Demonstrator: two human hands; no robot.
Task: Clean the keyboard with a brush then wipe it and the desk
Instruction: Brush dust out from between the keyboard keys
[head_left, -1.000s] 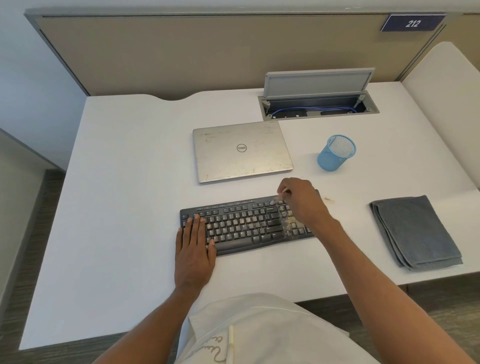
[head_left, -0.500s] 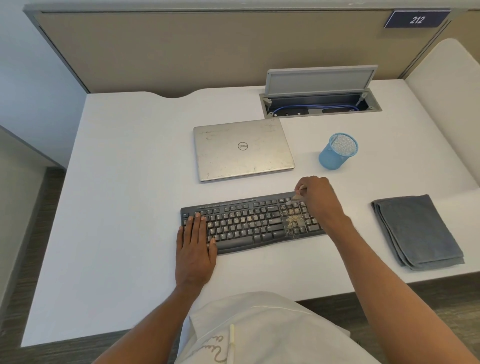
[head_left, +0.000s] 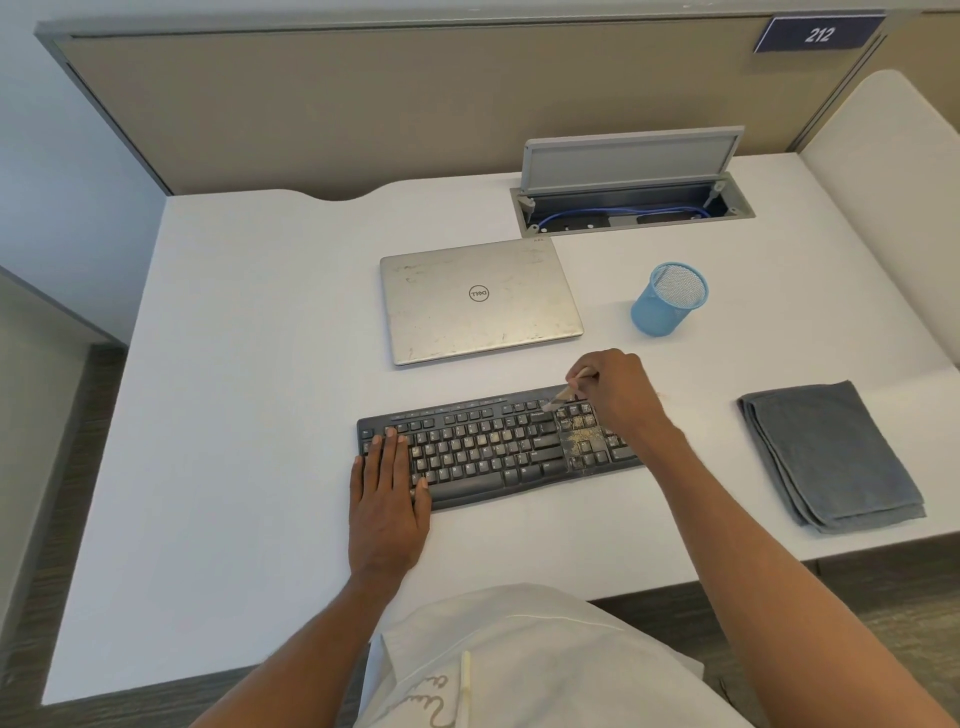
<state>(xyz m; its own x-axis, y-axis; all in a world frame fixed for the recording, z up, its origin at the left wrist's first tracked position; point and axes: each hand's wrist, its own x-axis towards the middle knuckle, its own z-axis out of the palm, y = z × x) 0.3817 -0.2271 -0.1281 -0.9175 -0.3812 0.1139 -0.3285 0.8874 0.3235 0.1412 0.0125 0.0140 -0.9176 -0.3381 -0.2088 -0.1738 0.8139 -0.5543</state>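
My right hand (head_left: 621, 395) pinches the brush (head_left: 563, 392) in curled fingers, with the bristle tip on the top row of the keyboard (head_left: 483, 441), just left of my knuckles. My left hand (head_left: 387, 499) lies flat with straight fingers, pressing the keyboard's left end onto the desk (head_left: 260, 364). The keyboard's long axis runs left to right. Tan crumbs (head_left: 582, 436) sit on its right key block, just on my side of the bristles and nearest my right hand, so the next stroke probably pulls toward me. The folded grey cloth (head_left: 831, 457) lies well apart on the right.

Bright, even light; wide-angle edge warp
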